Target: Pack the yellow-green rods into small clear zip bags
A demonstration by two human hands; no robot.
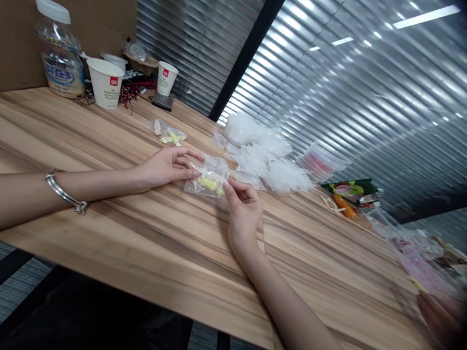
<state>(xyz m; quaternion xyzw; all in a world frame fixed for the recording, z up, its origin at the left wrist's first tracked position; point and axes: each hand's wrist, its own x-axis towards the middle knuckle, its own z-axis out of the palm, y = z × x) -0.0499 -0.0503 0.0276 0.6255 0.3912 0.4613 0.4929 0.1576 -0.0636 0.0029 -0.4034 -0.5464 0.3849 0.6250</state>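
A small clear plastic bag [208,182] with yellow pieces inside is held just above the wooden table [127,241]. My left hand [168,168] pinches the bag's left side between thumb and fingers, and a silver bracelet circles that wrist. At the bag's right edge, my right hand [244,206] grips it between thumb and curled fingers. Beyond my left hand lies another small clear bag [173,137] holding yellow pieces.
Clear bags with whitish contents [263,153] are piled behind my hands. Paper cups [105,84] and a plastic bottle [60,55] stand at the back left. Packets [352,190] lie to the right, where another person's hand [441,314] shows.
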